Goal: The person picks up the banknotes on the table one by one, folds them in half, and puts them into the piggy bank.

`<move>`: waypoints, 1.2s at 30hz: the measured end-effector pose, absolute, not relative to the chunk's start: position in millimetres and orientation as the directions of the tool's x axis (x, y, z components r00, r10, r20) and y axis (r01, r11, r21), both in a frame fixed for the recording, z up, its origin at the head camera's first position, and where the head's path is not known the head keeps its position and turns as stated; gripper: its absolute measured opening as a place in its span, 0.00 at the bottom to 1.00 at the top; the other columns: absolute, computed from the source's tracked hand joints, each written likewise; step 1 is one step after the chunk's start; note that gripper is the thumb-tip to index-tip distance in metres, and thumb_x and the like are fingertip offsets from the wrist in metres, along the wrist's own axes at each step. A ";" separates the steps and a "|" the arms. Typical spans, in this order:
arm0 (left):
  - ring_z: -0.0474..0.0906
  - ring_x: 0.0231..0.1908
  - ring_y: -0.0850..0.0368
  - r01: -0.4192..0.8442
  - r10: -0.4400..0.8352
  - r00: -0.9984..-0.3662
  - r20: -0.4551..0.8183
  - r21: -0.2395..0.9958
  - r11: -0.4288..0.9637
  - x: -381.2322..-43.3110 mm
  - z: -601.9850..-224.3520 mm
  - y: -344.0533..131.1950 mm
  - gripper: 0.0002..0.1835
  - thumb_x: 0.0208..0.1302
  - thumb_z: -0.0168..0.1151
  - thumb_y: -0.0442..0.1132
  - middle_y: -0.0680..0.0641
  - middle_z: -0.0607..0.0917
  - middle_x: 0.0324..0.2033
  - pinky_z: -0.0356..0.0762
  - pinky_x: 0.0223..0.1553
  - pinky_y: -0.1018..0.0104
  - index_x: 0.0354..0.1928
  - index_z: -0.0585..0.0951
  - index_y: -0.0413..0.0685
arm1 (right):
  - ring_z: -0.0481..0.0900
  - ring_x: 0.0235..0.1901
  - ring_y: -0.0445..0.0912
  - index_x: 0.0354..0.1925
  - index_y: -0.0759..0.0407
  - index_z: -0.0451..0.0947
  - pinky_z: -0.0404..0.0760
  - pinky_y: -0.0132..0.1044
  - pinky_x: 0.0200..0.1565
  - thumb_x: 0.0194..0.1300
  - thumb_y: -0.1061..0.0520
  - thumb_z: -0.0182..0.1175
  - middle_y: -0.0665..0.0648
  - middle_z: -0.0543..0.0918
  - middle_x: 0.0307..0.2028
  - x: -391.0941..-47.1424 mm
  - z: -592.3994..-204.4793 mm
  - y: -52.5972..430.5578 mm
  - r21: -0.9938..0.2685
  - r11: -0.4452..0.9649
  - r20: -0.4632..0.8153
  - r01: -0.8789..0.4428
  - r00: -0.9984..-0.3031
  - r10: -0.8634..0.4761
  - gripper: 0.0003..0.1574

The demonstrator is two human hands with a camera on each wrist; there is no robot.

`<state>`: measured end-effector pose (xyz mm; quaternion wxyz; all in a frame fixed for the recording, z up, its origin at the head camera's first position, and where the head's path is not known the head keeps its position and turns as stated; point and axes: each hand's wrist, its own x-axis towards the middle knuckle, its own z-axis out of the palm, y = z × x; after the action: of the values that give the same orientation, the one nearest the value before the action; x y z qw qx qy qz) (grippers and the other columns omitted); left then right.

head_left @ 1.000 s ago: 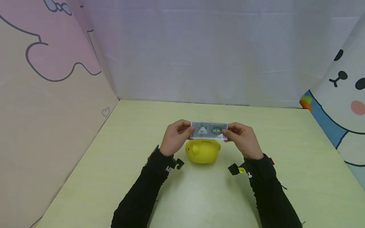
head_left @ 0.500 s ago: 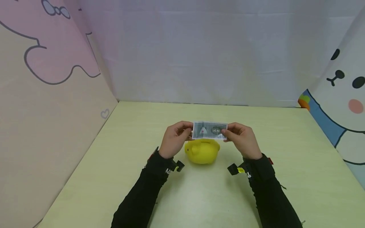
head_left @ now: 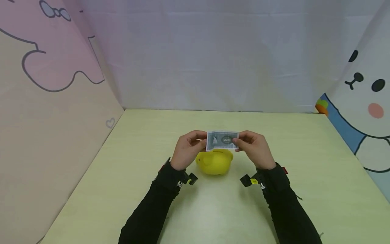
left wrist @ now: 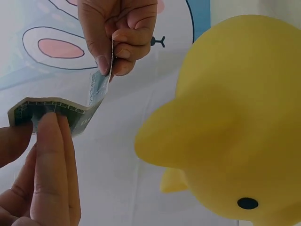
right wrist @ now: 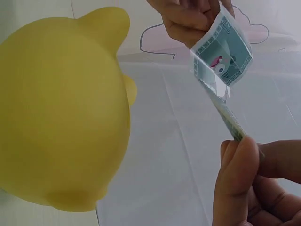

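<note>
Both left hand (head_left: 188, 149) and right hand (head_left: 255, 150) hold up a bent, green, rectangular paper banknote (head_left: 222, 140), each grip pinching one end, near a rounded yellow pig figure (head_left: 214, 163) on the pale desk (head_left: 122, 176).

We can read no word, number or brand with certainty; on the printed slip (head_left: 220, 143) we see a dark oval (head_left: 226, 139) with pale characters too small to make out, and on the left cuff (head_left: 179, 184) and right cuff (head_left: 262, 186) we notice white marks, blurred beyond our reading
</note>
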<state>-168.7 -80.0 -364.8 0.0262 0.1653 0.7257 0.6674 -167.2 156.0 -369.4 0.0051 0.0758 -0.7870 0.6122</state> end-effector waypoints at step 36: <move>0.85 0.41 0.58 0.139 0.398 -0.911 0.110 0.989 0.045 -163.2 -371.9 -65.8 0.15 0.67 0.62 0.34 0.35 0.84 0.49 0.85 0.45 0.63 0.53 0.81 0.35 | 0.80 0.32 0.41 0.48 0.73 0.78 0.84 0.33 0.37 0.69 0.62 0.58 0.45 0.84 0.36 -156.3 -367.6 140.1 -0.976 0.152 0.123 -0.158 -0.968 -0.218 0.14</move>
<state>-163.2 -65.8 -371.9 0.0973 0.1873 0.7164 0.6650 -156.3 140.1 -367.6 -0.0233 0.1240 -0.7587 0.6391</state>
